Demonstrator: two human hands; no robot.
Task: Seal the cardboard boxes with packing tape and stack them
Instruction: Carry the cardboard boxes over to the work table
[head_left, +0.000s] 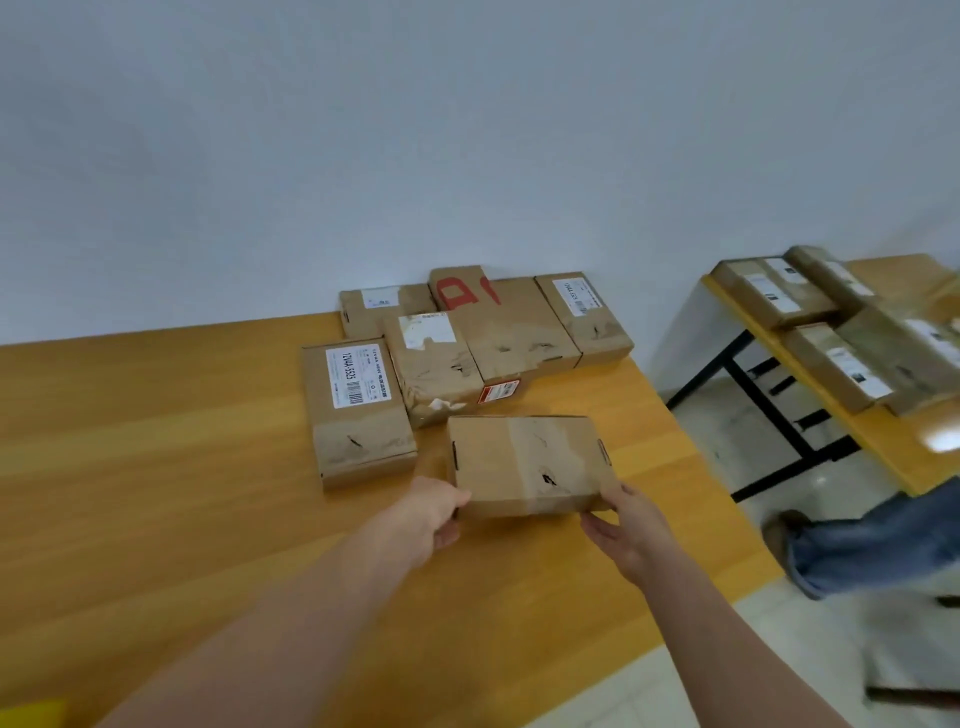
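Observation:
A brown cardboard box (524, 462) with a strip of clear tape over its top is held between both my hands, low over the wooden table (156, 467). My left hand (434, 512) grips its near left corner, thumb on the top edge. My right hand (626, 525) grips its near right corner. Behind it several taped boxes lie flat side by side: one with a white label (358, 410) at the left, a crumpled one (431, 369), one with red marking (509, 327) and one (584, 317) by the wall. No tape roll is in view.
A small red-and-white box (500, 393) lies between the crumpled box and the held one. A second table (904, 447) at the right carries several more boxes (831, 332). A person's jeans leg (872, 540) stands in the gap between the tables. The wall runs behind.

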